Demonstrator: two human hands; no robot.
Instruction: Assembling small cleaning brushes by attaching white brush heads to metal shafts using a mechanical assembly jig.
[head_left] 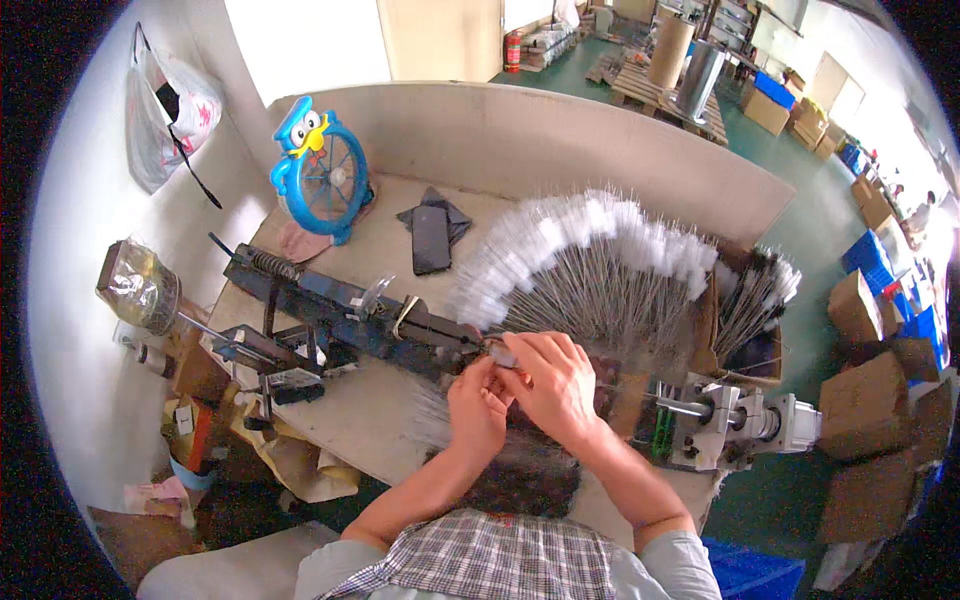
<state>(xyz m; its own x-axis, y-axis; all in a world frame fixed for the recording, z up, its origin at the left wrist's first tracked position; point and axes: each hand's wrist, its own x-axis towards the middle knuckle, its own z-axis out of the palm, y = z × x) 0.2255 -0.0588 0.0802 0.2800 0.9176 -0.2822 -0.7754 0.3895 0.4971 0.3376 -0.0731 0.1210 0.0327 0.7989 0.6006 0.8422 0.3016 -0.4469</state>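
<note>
My left hand (477,408) and my right hand (553,384) meet at the middle of the workbench (375,405), fingers pinched together on a small white-tipped wire brush (499,353). They hold it at the end of a long dark metal machine (340,315) that runs leftward across the bench. Just behind my hands, a wide fan of finished wire brushes (590,262) with white bristle tips lies spread on the bench. A dark heap of loose wire stems (525,475) sits below my wrists.
A cardboard box (752,330) with more brushes stands at the right. A grey motor unit (745,420) sits at the bench's right front. A blue bird-shaped fan (322,172) and a black phone (431,240) rest at the back. Cardboard cartons (870,400) crowd the floor right.
</note>
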